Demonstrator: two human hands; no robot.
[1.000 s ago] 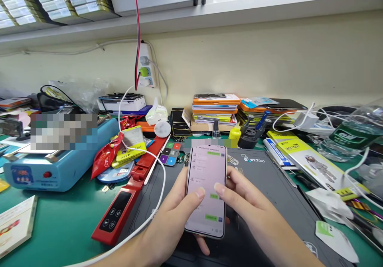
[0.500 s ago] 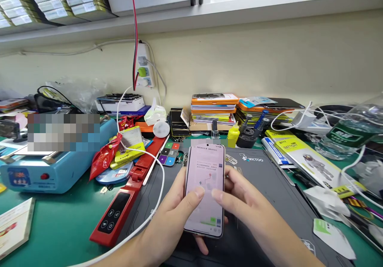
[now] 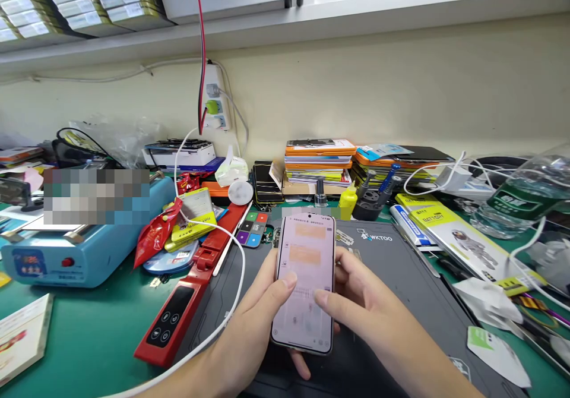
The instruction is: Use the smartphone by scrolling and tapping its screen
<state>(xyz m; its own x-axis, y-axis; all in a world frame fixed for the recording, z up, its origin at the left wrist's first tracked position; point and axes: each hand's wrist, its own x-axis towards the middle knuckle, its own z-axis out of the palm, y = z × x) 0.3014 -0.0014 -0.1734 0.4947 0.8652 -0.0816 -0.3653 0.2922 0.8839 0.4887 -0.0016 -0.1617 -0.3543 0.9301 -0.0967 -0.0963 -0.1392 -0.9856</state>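
A smartphone (image 3: 307, 321) with a lit screen is held upright between both hands above the dark work mat (image 3: 401, 279). My left hand (image 3: 258, 315) grips its left edge, the thumb lying over the screen and a fingertip showing beneath the lower edge. Around the right edge curl the fingers of my right hand (image 3: 356, 291), its thumb tip at the screen. Orange blocks and blurred lines fill the display, too small to read. Behind the phone, parts of small items on the mat are hidden.
Left of the hands lie a red lamp-like tool (image 3: 171, 321) and a white cable (image 3: 243, 273). A blue machine (image 3: 111, 249) stands farther left. Battery packs (image 3: 458, 237) and a plastic bottle (image 3: 512, 202) are at right. A yellow bottle (image 3: 348, 202) and tool holder (image 3: 369, 202) stand behind.
The screen content has scrolled from a map-like picture to orange blocks. My left thumb has shifted slightly up and left; my right thumb slightly down. Both hands keep their hold.
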